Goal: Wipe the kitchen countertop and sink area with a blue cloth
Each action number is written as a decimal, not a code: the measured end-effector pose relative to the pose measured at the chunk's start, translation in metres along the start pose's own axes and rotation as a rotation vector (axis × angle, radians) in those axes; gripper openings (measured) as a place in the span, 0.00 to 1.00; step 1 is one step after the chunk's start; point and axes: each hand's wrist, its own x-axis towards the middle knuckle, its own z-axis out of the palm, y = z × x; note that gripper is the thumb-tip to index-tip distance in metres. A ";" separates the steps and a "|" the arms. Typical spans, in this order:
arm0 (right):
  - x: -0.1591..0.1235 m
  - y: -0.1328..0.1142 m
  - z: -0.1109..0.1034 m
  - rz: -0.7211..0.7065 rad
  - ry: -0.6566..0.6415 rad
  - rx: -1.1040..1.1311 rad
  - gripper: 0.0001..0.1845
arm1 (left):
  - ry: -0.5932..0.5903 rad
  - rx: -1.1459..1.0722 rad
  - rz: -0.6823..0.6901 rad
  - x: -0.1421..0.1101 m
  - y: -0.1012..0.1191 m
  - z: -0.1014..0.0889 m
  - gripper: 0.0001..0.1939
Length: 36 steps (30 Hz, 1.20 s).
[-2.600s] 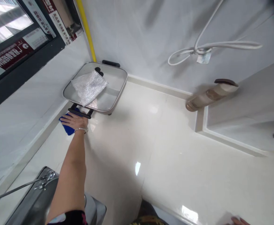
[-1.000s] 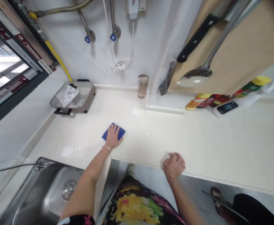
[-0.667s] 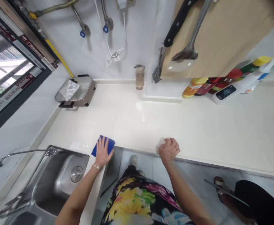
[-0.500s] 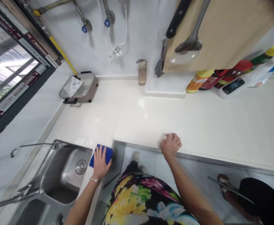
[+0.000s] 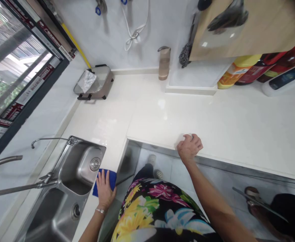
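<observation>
My left hand [image 5: 105,190] lies flat with fingers stretched on a blue cloth [image 5: 112,178]. It presses the cloth onto the narrow strip of counter between the steel sink [image 5: 83,186] and the front edge. My right hand [image 5: 189,146] rests at the front edge of the white countertop [image 5: 149,117], its fingers curled in and nothing visible in them. The palm side of each hand is hidden.
A faucet [image 5: 46,183] reaches over the sink. An electric pan [image 5: 100,82] with a glass lid stands in the back corner. A brownish bottle [image 5: 164,64] is by the wall; several bottles [image 5: 235,70] stand right. Another person's hand [image 5: 253,203] shows lower right.
My left hand has slid the blue cloth toward my body along the sink's edge. My right hand keeps about the same spot on the counter. The camera view has shifted.
</observation>
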 end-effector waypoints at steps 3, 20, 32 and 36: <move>0.000 0.000 0.000 -0.004 0.000 -0.003 0.19 | 0.040 0.013 -0.039 0.029 0.014 0.003 0.37; 0.002 -0.008 -0.002 0.023 0.003 -0.002 0.20 | 0.012 -0.104 0.023 0.233 0.069 0.025 0.48; -0.001 0.016 0.008 -0.045 0.084 -0.030 0.18 | -0.005 -0.257 0.073 0.196 0.055 0.020 0.47; -0.003 0.028 0.012 -0.092 0.080 -0.038 0.19 | -0.007 -0.235 -0.021 0.103 0.036 0.008 0.45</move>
